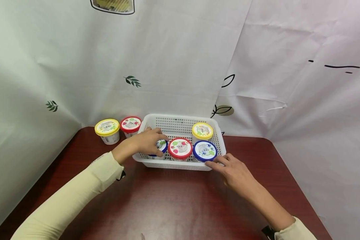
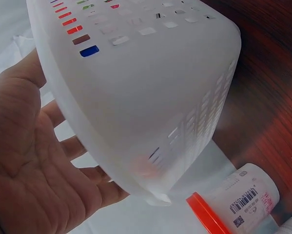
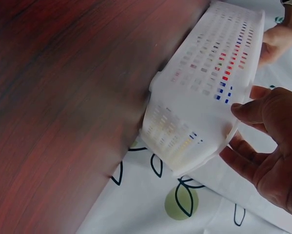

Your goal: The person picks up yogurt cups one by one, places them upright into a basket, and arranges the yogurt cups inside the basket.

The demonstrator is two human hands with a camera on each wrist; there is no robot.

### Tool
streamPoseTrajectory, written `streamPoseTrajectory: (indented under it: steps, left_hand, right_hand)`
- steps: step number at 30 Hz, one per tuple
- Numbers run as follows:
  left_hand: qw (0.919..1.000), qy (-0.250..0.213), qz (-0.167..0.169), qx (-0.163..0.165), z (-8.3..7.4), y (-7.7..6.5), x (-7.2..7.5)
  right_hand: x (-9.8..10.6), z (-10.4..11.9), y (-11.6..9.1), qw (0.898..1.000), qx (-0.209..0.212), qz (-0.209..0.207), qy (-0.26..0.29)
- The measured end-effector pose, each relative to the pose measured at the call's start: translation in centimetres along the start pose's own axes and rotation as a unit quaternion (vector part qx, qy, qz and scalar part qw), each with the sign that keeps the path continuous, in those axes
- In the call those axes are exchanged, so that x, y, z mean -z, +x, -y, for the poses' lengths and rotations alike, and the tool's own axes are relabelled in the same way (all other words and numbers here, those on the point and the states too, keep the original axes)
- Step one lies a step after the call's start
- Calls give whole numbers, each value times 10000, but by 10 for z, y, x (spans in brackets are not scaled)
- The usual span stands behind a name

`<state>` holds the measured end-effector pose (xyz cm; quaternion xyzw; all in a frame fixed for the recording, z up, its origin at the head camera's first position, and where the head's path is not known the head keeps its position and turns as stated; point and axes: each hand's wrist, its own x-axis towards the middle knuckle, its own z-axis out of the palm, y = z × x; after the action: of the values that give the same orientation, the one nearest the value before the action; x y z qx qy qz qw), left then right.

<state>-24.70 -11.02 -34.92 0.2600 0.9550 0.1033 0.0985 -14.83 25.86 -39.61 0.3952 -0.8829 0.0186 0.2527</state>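
Table (image 1: 180, 200): bears the white basket (image 1: 177, 164), ahead of me, long axis running left to right. My left hand (image 1: 147, 140) arches over its left end; my right hand (image 1: 235, 171) is at its near right corner. Nearest each: left blue-lidded cup (image 1: 161, 145), right blue-lidded cup (image 1: 205, 151), both inside. Whether either hand grips or has released, I cannot tell.

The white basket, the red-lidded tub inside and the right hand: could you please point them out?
White basket (image 3: 202, 90): right wrist view, outer wall.
Red-lidded tub (image 1: 180, 148): head view, lid.
Right hand (image 1: 235, 172): head view, its back.
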Motion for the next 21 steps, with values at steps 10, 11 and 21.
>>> streamPoseTrajectory:
  steps: [10,11,21]
  left_hand:
    - [9999,40,56,76,4,-2,1]
    - [9999,42,56,86,4,-3,1]
    - [10000,-4,-51,-44,10,-3,3]
  right_hand:
    - [-1,0,0,10000,32,-25,-9]
    - [-1,0,0,10000,47,-43,-10]
    - [-2,-1,0,9997,154,-208,10]
